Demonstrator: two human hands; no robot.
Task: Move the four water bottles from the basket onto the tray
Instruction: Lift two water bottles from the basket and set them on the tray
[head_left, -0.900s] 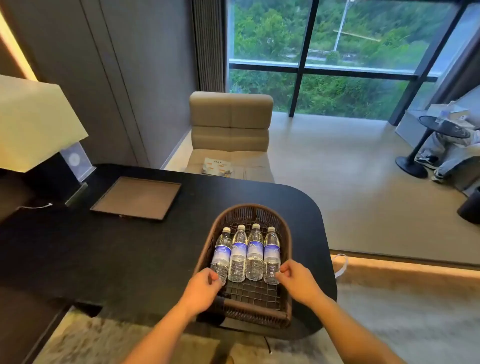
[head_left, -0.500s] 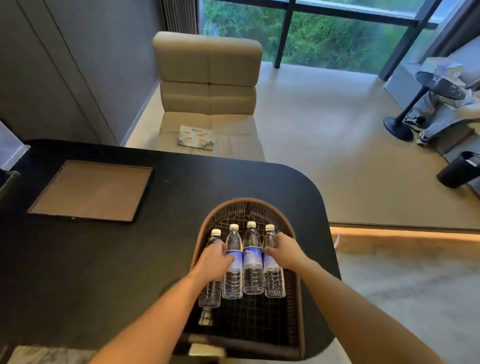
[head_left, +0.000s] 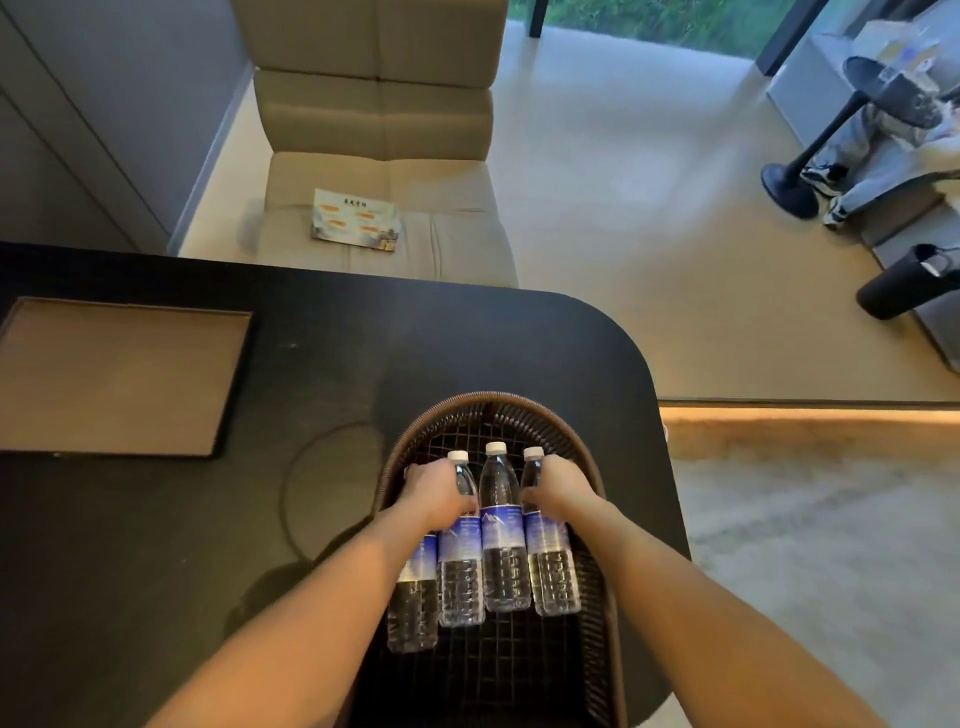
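Observation:
Several clear water bottles with blue labels and white caps lie side by side in a dark woven basket (head_left: 493, 405) on the black table. My left hand (head_left: 436, 493) wraps the neck of the leftmost bottle (head_left: 415, 597) and rests against the second bottle (head_left: 460, 571). My right hand (head_left: 561, 488) grips the rightmost bottle (head_left: 550, 566) by its shoulder. The third bottle (head_left: 504, 540) lies untouched between my hands. The flat brown tray (head_left: 119, 374) sits at the table's left, with nothing on it.
A beige armchair (head_left: 379, 130) with a printed card (head_left: 356, 221) on its seat stands behind the table. The table's rounded right edge is just beyond the basket. A small round side table (head_left: 810, 156) and a person's legs are at the far right.
My hands slid up from the bottles' bases to their necks and closed on the outer two bottles. The view tilted downward and moved closer to the basket.

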